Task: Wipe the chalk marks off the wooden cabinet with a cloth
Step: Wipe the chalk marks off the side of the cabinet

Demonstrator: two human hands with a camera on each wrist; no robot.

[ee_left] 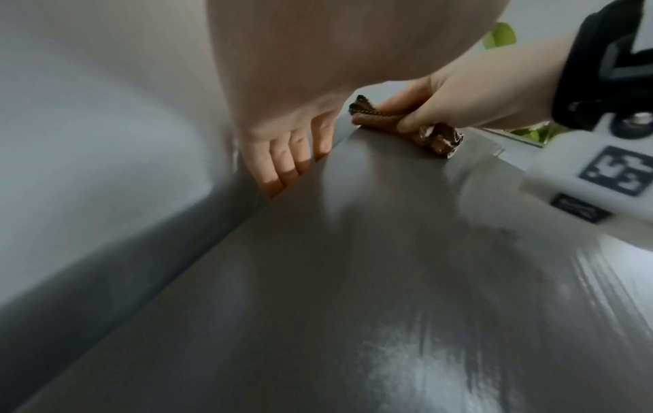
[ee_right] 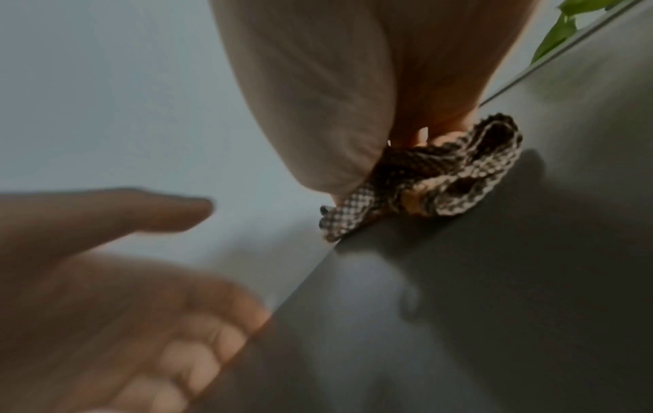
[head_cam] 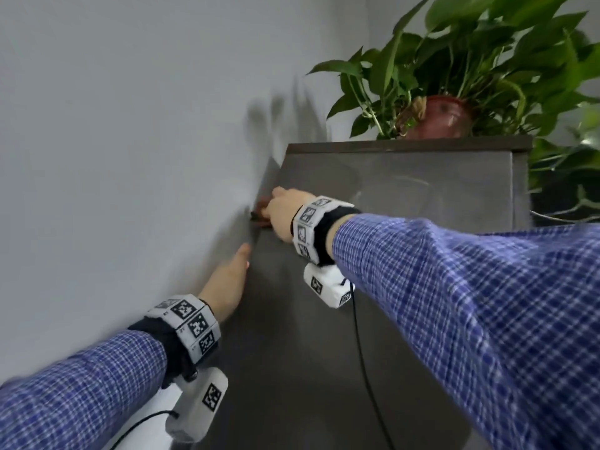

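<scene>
— Brown and checked, is that the cloth [ee_left: 381, 120] you've got?

— Yes. My right hand [head_cam: 281, 213] has it bunched up, fingers curled round it, and presses it flat against the front of the wooden cabinet [head_cam: 389, 196], right at the cabinet's left edge where it meets the grey wall [head_cam: 130, 125]. In the right wrist view a loose fold of the cloth sticks out past my palm onto the panel, and one corner hangs over the cabinet's edge.

— And your other hand?

— My left hand [head_cam: 227, 284] is below the right one on the same edge of the cabinet. Its fingers [ee_left: 282, 156] are straight and together, lying along the narrow gap between the cabinet's side and the wall — it holds nothing. The two hands are near each other but apart.

— Any chalk marks left?

— Pale chalk marks [head_cam: 418, 183] curve across the cabinet front to the right of my right hand, and the left wrist view shows a whitish smear lower on the panel. It is blurred, so I cannot tell how thick it is.

— What else is there?

— A leafy green plant [head_cam: 470, 53] in a reddish pot [head_cam: 444, 116] stands on top of the cabinet, its stems trailing down the cabinet's right side.
</scene>
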